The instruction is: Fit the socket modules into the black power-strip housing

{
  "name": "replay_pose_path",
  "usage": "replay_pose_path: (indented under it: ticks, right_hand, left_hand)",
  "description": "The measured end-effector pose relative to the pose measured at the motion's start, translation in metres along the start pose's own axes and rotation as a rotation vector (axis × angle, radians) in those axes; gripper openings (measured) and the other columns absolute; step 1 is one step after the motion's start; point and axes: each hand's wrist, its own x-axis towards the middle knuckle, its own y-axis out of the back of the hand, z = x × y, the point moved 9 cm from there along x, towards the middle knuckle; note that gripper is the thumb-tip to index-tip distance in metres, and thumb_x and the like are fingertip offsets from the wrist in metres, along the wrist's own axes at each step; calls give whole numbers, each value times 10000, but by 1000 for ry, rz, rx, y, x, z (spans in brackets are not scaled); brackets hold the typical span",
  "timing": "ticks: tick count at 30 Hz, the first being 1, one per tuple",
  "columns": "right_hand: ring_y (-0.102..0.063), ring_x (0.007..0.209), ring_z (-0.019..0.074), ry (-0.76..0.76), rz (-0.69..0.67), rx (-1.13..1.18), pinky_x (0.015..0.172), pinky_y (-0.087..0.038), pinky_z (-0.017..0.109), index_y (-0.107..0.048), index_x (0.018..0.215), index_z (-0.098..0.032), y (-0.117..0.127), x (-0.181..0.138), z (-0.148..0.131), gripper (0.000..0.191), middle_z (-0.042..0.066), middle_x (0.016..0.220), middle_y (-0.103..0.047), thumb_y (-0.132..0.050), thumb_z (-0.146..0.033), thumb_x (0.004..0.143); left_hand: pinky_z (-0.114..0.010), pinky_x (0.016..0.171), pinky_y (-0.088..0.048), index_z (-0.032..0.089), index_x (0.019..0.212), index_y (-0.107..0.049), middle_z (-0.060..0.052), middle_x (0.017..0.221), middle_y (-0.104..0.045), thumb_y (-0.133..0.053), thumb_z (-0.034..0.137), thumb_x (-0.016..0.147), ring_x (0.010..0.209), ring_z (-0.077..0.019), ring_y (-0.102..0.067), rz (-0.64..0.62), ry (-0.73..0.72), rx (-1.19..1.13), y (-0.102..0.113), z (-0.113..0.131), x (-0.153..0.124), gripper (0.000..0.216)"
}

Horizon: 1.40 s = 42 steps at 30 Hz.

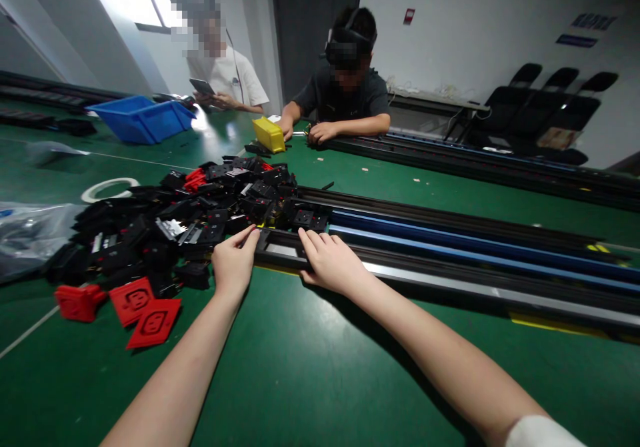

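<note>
My left hand touches the end of the black rail with fingers narrow; whether it pinches anything I cannot tell. My right hand lies flat on the rail, empty. Few fitted sockets sit there and the socket pile is big, so I judge it early going.

Blue bin, yellow box and tape roll sit on the green table.

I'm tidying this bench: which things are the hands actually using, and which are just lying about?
In use: left hand, right hand, black rail, black socket modules.
Lying about: red sockets, blue bin, white ring, plastic bag.
</note>
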Motion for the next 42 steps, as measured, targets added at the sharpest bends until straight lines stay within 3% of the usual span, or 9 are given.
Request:
replay_pose_path:
  ticks: [6, 10, 16, 22, 27, 35, 42]
  right_hand:
    - [-598, 1123, 328, 4, 9, 19, 899, -535, 439, -311, 1536, 15, 1, 0, 0, 776, 225, 1432, -559, -552, -399, 926]
    - [-594, 1139, 336, 5, 5, 29, 908, -534, 452, -307, 1536, 15, 0, 0, 0, 781, 239, 1434, -551, -560, -398, 923]
    - [-596, 1144, 339, 8, 10, 49, 911, -537, 456, -307, 1533, 26, 1, 0, 1, 776, 242, 1442, -544, -562, -386, 927]
    - [-571, 1240, 335, 24, 22, 172, 981, -517, 447, -295, 1534, 12, 2, -1, 5, 777, 242, 1504, -487, -602, -367, 930]
    - [-537, 1322, 322, 51, 53, 279, 998, -512, 456, -212, 1575, -110, 4, -2, 7, 845, 213, 1578, -403, -687, -318, 908]
    - [-577, 1225, 312, 91, 32, 238, 924, -524, 461, -380, 1457, -158, 8, -4, 3, 668, 179, 1488, -493, -717, -342, 910]
    - [-571, 1259, 293, 79, 17, 316, 923, -523, 444, -329, 1494, -194, 10, -3, 6, 694, 149, 1465, -534, -704, -342, 929]
  left_hand:
    - [-362, 891, -538, 210, 1089, -796, -109, 1045, -789, -658, 552, 821, 992, -291, -737, -51, -49, 79, -6, 7, -7, 455]
    - [-357, 854, -535, 190, 1082, -736, -106, 1095, -757, -693, 544, 787, 894, -246, -717, -11, -109, 69, -6, 14, -7, 462]
    - [-305, 782, -511, 183, 855, -698, -59, 860, -747, -730, 570, 739, 812, -211, -693, -137, -103, -47, -20, 13, -7, 405]
    - [-347, 867, -491, 229, 864, -795, -60, 919, -781, -657, 546, 816, 885, -234, -684, -208, -313, 72, -25, 32, -16, 349]
    - [-383, 920, -482, 252, 777, -794, -52, 887, -785, -614, 531, 846, 912, -240, -677, -258, -466, 75, -29, 45, -23, 340]
    - [-356, 917, -475, 212, 860, -753, -73, 964, -748, -459, 482, 952, 958, -235, -662, -258, -427, 82, -27, 42, -21, 410]
    - [-349, 927, -474, 202, 914, -718, -73, 1007, -714, -413, 459, 974, 985, -233, -648, -284, -419, 89, -27, 37, -18, 404]
